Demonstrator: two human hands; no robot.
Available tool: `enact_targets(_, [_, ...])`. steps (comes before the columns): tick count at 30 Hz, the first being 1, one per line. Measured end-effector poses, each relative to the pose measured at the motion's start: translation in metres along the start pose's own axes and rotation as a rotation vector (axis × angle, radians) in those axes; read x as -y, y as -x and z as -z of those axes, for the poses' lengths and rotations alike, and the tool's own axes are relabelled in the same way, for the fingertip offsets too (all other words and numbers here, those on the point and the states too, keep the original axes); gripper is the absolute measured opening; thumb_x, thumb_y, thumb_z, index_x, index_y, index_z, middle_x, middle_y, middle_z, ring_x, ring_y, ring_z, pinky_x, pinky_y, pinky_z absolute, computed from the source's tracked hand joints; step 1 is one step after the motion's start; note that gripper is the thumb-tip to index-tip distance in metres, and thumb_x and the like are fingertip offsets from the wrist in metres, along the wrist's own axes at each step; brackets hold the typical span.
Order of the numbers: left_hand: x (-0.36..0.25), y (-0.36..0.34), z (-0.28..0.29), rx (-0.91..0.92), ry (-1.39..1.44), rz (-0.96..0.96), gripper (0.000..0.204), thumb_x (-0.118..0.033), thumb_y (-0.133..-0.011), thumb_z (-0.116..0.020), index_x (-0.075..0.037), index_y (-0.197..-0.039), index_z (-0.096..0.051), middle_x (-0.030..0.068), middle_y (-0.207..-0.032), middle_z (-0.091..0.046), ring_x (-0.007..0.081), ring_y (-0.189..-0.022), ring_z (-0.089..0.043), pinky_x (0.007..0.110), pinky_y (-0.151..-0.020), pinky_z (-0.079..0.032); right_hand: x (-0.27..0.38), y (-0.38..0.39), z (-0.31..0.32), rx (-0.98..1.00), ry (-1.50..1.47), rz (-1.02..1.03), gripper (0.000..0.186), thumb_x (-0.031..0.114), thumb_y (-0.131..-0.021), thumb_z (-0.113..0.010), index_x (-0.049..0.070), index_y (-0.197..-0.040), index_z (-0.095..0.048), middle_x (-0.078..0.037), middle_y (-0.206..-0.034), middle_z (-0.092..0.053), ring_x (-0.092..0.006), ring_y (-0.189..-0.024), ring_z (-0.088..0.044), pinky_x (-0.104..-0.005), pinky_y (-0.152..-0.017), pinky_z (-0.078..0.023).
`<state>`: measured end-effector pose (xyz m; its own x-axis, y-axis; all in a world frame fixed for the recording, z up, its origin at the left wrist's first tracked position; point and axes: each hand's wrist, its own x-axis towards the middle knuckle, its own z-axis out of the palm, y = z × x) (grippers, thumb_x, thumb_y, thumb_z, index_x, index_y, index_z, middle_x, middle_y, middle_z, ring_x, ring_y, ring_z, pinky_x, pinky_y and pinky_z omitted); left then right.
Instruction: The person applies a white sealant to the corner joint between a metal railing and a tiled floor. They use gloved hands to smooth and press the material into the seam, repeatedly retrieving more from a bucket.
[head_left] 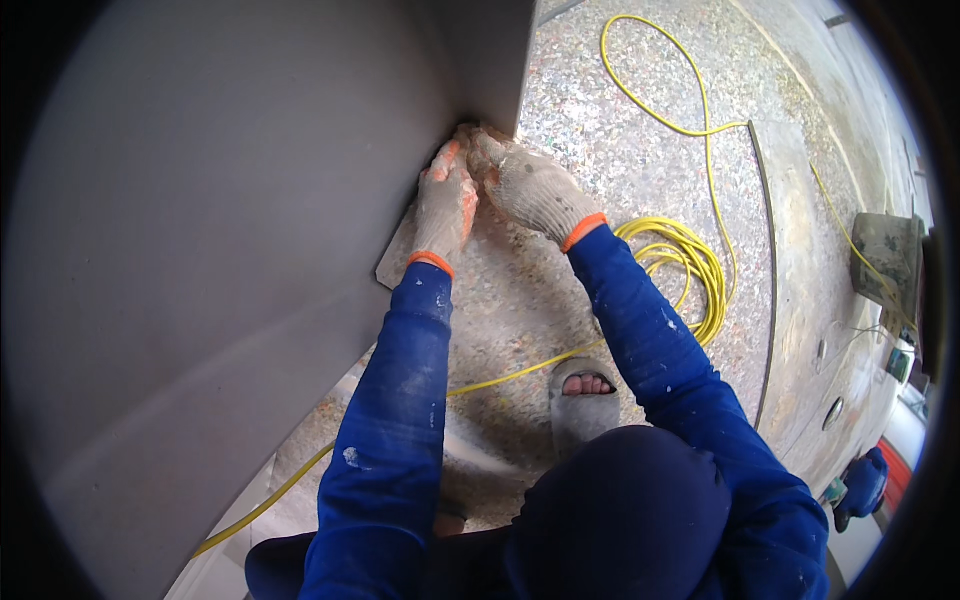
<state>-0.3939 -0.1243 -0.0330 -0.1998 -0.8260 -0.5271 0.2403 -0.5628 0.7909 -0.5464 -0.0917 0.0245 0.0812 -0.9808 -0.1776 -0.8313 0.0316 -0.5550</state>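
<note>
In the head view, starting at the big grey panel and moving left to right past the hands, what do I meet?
Grey panel → gloved left hand → gloved right hand → yellow cable coil → dark container near the right rim.

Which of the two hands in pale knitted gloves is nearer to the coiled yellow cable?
The right hand; the left hand is farther from that yellow coil, beside the large grey panel.
</note>
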Motion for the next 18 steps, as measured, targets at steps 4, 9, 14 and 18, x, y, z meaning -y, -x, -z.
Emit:
enact_targets(4, [-0.002, 0.001, 0.002, 0.020, 0.020, 0.016, 0.050, -0.005, -0.103, -0.047, -0.006, -0.152, -0.047, -0.0033, -0.083, -0.042, 0.0050, -0.066, -0.046, 0.019, -0.058, -0.042, 0.006, -0.020, -0.006, 0.119, 0.151, -0.100, 0.049, 0.025, -0.101, -0.051, 0.011, -0.148, -0.048, -0.023, -0.121, -0.070, -0.0389, -0.106, -0.071, -0.0493, -0.088, -0.057])
enact_targets(9, [-0.012, 0.011, -0.008, -0.024, -0.344, -0.076, 0.048, -0.007, -0.101, -0.049, -0.006, -0.150, -0.050, 0.0009, -0.094, -0.044, 0.0085, -0.068, -0.050, 0.022, -0.063, -0.048, 0.014, -0.050, -0.007, 0.318, 0.312, -0.206, 0.054, 0.026, -0.098, -0.059, 0.016, -0.150, -0.047, -0.018, -0.125, -0.072, -0.0343, -0.109, -0.073, -0.0476, -0.087, -0.059])
enact_targets(14, [-0.033, 0.011, -0.027, -0.019, -0.929, 0.038, 0.057, -0.009, -0.096, -0.049, -0.010, -0.153, -0.047, 0.0164, -0.129, -0.045, 0.0219, -0.091, -0.066, 0.033, -0.080, -0.055, 0.002, -0.024, 0.027, 0.312, -0.428, -0.188, 0.065, 0.023, -0.096, -0.055, 0.009, -0.158, -0.042, -0.008, -0.082, -0.066, -0.0143, -0.068, -0.061, -0.0329, -0.069, -0.054])
enact_targets(18, [-0.031, 0.007, -0.035, -0.123, -1.248, -0.084, 0.060, -0.014, -0.095, -0.056, -0.013, -0.154, -0.046, 0.0290, -0.143, -0.044, 0.0363, -0.113, -0.064, 0.043, -0.100, -0.051, -0.012, 0.020, 0.034, 0.125, -0.468, -0.127, 0.055, 0.026, -0.099, -0.056, 0.007, -0.151, -0.048, -0.005, -0.082, -0.065, -0.0134, -0.069, -0.063, -0.0312, -0.064, -0.053])
